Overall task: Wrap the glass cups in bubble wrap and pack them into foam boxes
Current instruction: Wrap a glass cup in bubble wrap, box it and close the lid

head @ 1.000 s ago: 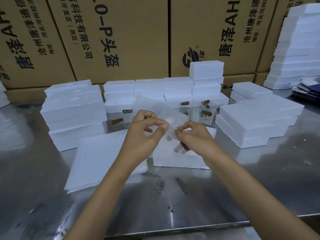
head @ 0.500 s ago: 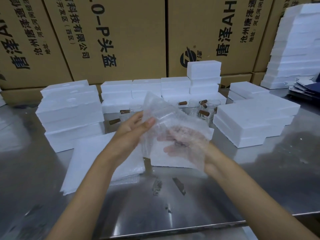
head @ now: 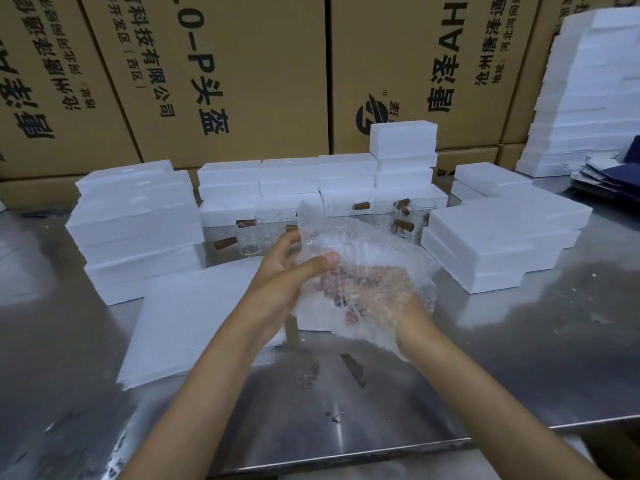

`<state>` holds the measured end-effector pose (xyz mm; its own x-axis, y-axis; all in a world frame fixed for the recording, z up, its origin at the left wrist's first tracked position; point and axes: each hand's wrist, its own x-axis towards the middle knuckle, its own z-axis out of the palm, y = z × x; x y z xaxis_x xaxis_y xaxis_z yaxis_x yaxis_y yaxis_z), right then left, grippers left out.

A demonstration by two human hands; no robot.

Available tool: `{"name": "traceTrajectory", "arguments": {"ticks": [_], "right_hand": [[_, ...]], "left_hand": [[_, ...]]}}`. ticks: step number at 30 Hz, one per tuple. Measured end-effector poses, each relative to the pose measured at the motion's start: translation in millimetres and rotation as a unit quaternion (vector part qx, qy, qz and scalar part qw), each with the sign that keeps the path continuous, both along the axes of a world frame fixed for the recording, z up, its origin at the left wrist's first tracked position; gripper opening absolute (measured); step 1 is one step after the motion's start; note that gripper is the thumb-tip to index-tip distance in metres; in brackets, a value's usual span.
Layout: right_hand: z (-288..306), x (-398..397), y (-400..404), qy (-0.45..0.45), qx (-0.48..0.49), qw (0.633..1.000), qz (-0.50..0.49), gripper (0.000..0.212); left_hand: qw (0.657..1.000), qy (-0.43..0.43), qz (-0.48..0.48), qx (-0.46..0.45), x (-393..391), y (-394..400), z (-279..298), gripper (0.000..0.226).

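A stack of foam boxes stands at my left on the steel table. My left hand pinches the bubble wrap sheet — thumb on top. My right hand lies under it, palm up; its grip I cannot tell. Glass cups stand behind — well apart.
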<state>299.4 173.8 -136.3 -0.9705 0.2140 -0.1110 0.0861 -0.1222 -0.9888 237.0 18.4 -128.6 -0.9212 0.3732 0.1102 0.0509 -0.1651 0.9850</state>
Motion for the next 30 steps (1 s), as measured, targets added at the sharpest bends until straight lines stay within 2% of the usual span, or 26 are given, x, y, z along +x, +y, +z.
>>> {"name": "traceTrajectory", "arguments": {"ticks": [3,4,6,7,8,9,11,13,15,16,18,20,24,28,30], "right_hand": [[9,5,10,0.071,0.172,0.981,0.055,0.014],[11,5,14,0.116,0.184,0.976,0.029,0.010],[13,5,23,0.209,0.110,0.965,-0.114,0.014],[15,8,26,0.237,0.091,0.945,-0.207,0.020],[12,11,30,0.244,0.089,0.924,-0.279,0.026],[9,14,31,0.230,0.083,0.919,-0.310,0.031],[-1,20,26,0.181,0.042,0.952,-0.242,0.043],[-13,25,13,0.126,0.010,0.989,-0.069,0.048],[-17,29,-1,0.107,0.024,0.993,0.034,0.047],[-18,29,-5,0.116,0.023,0.993,0.027,0.042],[-10,23,-6,0.127,0.003,0.990,-0.057,0.024],[-1,15,1,0.120,-0.014,0.984,-0.128,0.016],[7,8,12,0.103,0.072,0.983,-0.137,0.005],[-1,10,16,0.120,0.153,0.974,-0.115,0.007],[-8,13,16,0.132,0.247,0.953,-0.117,0.033]], "left_hand": [[0.996,-0.034,0.050,0.066,1,2,1,0.061],[0.992,-0.042,0.069,0.096,1,1,2,0.059],[0.983,-0.051,0.104,0.144,-1,-4,5,0.055],[0.978,-0.056,0.113,0.168,-2,-6,5,0.054],[0.973,-0.060,0.116,0.191,-3,-8,5,0.053],[0.970,-0.063,0.111,0.209,-2,-8,5,0.051],[0.967,-0.065,0.083,0.233,2,-5,3,0.048],[0.960,-0.085,0.051,0.263,7,3,1,0.045],[0.954,-0.105,0.028,0.280,11,10,-3,0.048],[0.954,-0.109,0.016,0.279,13,13,-6,0.051],[0.962,-0.107,0.002,0.252,18,17,-13,0.060],[0.977,-0.085,0.010,0.194,22,16,-20,0.062],[0.999,0.012,0.037,0.024,28,11,-34,0.065],[0.986,0.102,0.033,-0.129,35,2,-44,0.071],[0.960,0.152,0.065,-0.228,38,1,-48,0.072]]}}
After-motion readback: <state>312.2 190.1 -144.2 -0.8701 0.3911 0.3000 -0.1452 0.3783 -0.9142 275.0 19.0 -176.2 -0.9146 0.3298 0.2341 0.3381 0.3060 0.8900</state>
